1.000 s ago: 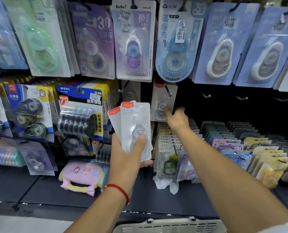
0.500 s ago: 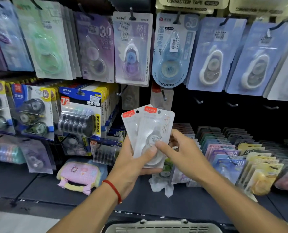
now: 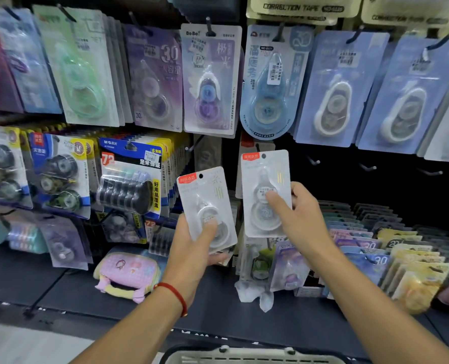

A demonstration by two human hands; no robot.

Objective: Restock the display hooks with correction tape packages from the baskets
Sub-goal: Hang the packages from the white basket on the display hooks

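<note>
My left hand (image 3: 196, 248) grips a white correction tape package (image 3: 205, 203) with a red label, its thumb lying across the front. My right hand (image 3: 300, 222) holds a second white correction tape package (image 3: 266, 190) upright, thumb on its face, just below a hook (image 3: 257, 147) where one matching package hangs. The hole in the held package sits a little under that hook. Bare hooks (image 3: 367, 167) stick out of the dark panel to the right. A white basket (image 3: 255, 355) shows its rim at the bottom edge.
Rows of hanging correction tape packs (image 3: 210, 80) fill the board above. Black multi-packs (image 3: 131, 179) hang at left. Upright packs fill the shelf (image 3: 60, 285) at right (image 3: 401, 256). A pink pouch (image 3: 129, 271) lies on the shelf.
My right hand came back from the hook, took the front package off the stack in my left hand, and lifted it up and to the right. The left hand keeps one package.
</note>
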